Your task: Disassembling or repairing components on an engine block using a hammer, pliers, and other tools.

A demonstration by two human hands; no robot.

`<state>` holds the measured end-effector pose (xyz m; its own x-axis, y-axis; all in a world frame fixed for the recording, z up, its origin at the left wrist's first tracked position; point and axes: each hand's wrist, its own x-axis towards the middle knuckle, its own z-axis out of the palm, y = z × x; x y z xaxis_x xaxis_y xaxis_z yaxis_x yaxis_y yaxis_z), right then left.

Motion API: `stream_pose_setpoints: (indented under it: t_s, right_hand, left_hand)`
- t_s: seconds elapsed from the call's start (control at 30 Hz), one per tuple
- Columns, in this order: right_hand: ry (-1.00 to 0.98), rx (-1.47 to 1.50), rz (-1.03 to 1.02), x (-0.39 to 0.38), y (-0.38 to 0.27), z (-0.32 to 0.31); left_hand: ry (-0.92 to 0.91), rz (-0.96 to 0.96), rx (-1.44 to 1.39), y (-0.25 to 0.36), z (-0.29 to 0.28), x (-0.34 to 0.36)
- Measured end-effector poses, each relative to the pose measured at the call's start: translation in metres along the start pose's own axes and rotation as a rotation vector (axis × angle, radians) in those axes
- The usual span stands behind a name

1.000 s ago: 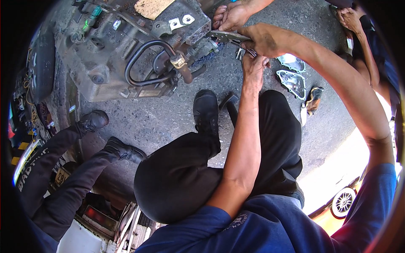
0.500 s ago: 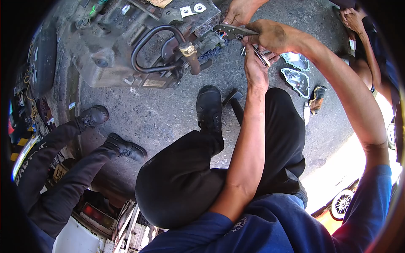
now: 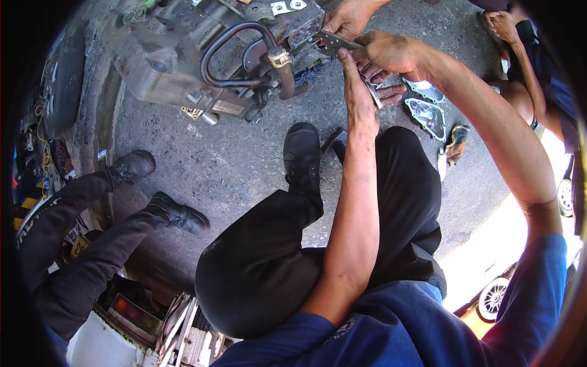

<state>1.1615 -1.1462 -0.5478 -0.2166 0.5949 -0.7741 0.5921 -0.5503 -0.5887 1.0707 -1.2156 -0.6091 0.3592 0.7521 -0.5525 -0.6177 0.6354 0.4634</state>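
Note:
My right hand (image 3: 391,54) is closed round a tool that looks like locking pliers (image 3: 337,42), its dark flat nose pointing left at the machined edge of a large metal housing (image 3: 153,85). Just below, my left hand (image 3: 362,93) has a shiny metal handle (image 3: 374,93) lying across its palm; the thumb points up and some fingers stretch out to the right. Whether this handle joins the dark nose is hidden by my hands. Another person's hand (image 3: 348,18) reaches in from the top, its fingers at the housing beside the tool's nose.
A curved black hose (image 3: 208,58) with a clamp rises from the housing. Two metal covers (image 3: 426,117) and a dark-and-tan object (image 3: 457,144) lie on the right. A hammer (image 3: 334,142) lies by my boot (image 3: 302,150). Another person's legs (image 3: 116,244) stand at left.
My left hand has shifted slightly left and up, and its fingers have opened out more. The housing appears a little farther right and higher. My right hand keeps its grip.

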Motion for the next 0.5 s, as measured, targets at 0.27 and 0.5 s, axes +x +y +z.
stream_pose_setpoints:
  t_s: [0.27,0.5]
  right_hand:
    - [0.004,0.090,0.006,-0.004,-0.010,0.000]
    - [-0.056,0.083,0.059,-0.006,-0.025,-0.001]
  left_hand:
    - [-0.009,-0.025,0.029,0.008,0.006,-0.004]
    - [-0.036,0.052,-0.053,0.010,0.011,-0.004]
